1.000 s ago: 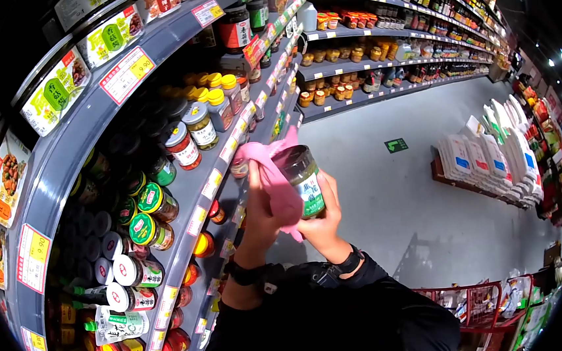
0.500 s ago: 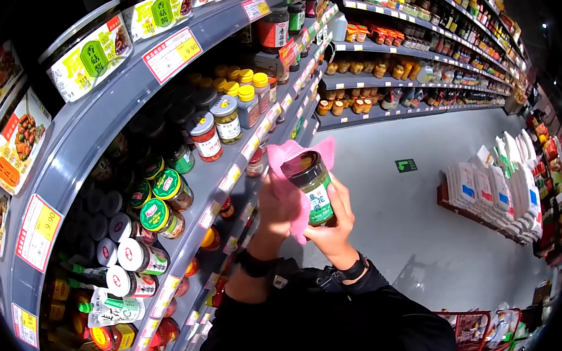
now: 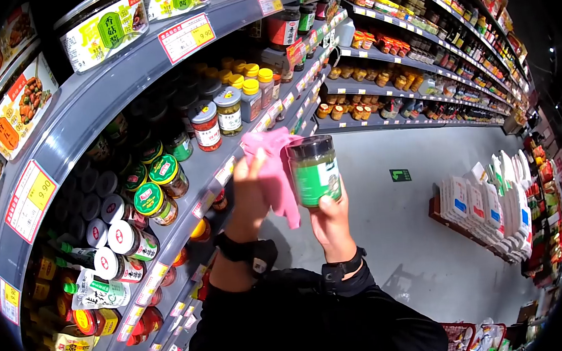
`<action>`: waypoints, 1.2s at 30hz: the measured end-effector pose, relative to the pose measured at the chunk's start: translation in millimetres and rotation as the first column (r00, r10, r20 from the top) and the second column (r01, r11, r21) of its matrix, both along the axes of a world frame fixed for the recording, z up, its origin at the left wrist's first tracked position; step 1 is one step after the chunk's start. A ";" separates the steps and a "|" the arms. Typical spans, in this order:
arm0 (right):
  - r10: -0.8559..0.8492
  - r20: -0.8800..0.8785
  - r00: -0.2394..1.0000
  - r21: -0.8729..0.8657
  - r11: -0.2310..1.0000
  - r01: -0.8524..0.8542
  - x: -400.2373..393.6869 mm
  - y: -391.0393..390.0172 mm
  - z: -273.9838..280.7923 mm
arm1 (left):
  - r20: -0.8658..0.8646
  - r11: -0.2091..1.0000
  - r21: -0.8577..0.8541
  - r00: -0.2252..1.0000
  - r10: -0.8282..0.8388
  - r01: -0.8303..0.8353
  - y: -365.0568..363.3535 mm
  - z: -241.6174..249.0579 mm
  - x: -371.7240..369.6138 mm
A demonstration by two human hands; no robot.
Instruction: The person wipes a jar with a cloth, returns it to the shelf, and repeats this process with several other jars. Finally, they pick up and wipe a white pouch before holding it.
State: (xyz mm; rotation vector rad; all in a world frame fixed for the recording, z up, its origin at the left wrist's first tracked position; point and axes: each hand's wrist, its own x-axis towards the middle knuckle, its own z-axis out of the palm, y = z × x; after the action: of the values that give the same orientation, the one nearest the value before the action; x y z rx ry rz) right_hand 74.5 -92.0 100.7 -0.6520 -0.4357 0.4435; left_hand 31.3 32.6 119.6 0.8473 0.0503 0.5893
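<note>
A glass jar [image 3: 315, 179] with a black lid and a green-and-white label stands upright in my right hand [image 3: 332, 227], whose fingers wrap round its lower part with the thumb across the front. My left hand [image 3: 248, 194] grips a pink cloth [image 3: 277, 176], which hangs down in folds just left of the jar. Whether the cloth touches the jar's side, I cannot make out. Both hands are raised in front of the shelf, over the aisle.
At left, a curved grey shelf [image 3: 83, 98] carries jars with green lids [image 3: 149, 198], white-lidded jars lying tilted [image 3: 122, 237], and yellow-lidded jars [image 3: 251, 87]. Stacked white bags [image 3: 481, 206] stand on the floor at right. A red shopping cart [image 3: 460, 339] is at the lower right.
The cloth has come off the jar's lid and moved left with my left hand. The jar is more upright and turned, showing another side of its label. The view has shifted slightly.
</note>
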 end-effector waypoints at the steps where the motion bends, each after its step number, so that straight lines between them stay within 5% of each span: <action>1: 0.169 -0.008 0.986 -0.046 0.985 -0.169 5.3 -4.2 2.3 | 0.002 0.995 -0.094 1.000 0.011 -0.011 3.0 8.9 -5.6; 3: 0.298 -0.080 0.951 0.060 0.954 -0.294 6.7 -7.7 2.8 | -0.049 0.981 -0.186 0.998 0.049 -0.057 13.1 -2.4 0.6; 5: 0.358 -0.161 0.920 0.133 0.931 -0.339 5.9 -11.4 1.4 | 0.149 0.946 -0.320 0.989 0.001 0.047 6.3 13.6 -1.7; 7: 0.416 -0.241 0.877 0.207 0.905 -0.372 5.5 -12.5 -0.6 | 0.263 0.972 -0.168 0.957 -0.119 0.166 5.5 8.3 -5.9; 9: 0.659 -0.243 0.712 0.429 0.731 -0.531 7.1 -12.3 -1.9 | 0.231 0.905 -0.363 0.962 -0.144 0.222 -2.4 8.5 -2.5; 11: 0.646 -0.314 0.696 0.390 0.756 -0.526 5.3 -14.2 -3.2 | 0.255 0.937 -0.250 0.950 -0.179 0.244 -6.0 0.3 -0.3; 14: 0.763 -0.394 0.513 0.524 0.645 -0.557 3.6 -18.8 -0.6 | 0.106 0.974 0.153 0.977 -0.186 0.168 -5.4 -9.1 1.4; 17: 0.861 -0.279 0.425 0.634 0.498 -0.592 2.6 -17.2 -5.6 | 0.174 0.900 0.370 0.935 -0.308 0.228 -8.3 33.0 -6.5; 21: 0.860 -0.221 0.460 0.523 0.503 -0.688 8.9 -16.3 -10.6 | 0.139 0.932 0.316 0.963 -0.232 0.179 -9.0 34.3 -6.4; 24: 0.702 -0.514 0.493 0.432 0.709 -0.558 7.8 -17.8 1.7 | 0.101 0.957 0.242 0.977 -0.186 0.157 -11.2 44.9 -12.8; 25: 0.699 -0.518 0.493 0.430 0.711 -0.556 7.7 -18.2 4.7 | 0.083 0.966 0.218 0.984 -0.160 0.139 -10.5 47.2 -14.2; 27: 0.690 -0.355 0.631 0.162 0.710 -0.685 10.3 -18.3 10.9 | 0.064 0.966 0.218 0.985 -0.158 0.141 -8.0 49.1 -18.9; 31: 0.847 -0.188 0.497 0.223 0.529 -0.819 24.5 -13.5 9.7 | 0.024 0.953 0.245 0.982 -0.188 0.177 -5.3 55.4 -24.3; 36: 0.835 -0.254 0.488 0.263 0.545 -0.796 29.0 -11.1 -0.6 | -0.034 0.961 0.254 0.994 -0.107 0.112 -6.1 52.6 -22.7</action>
State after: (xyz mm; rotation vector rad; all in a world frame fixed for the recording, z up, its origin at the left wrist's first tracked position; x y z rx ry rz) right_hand 103.5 -103.0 100.1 -0.1854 -0.4018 1.4439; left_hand 8.7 26.5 172.2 1.1002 -0.0557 0.4885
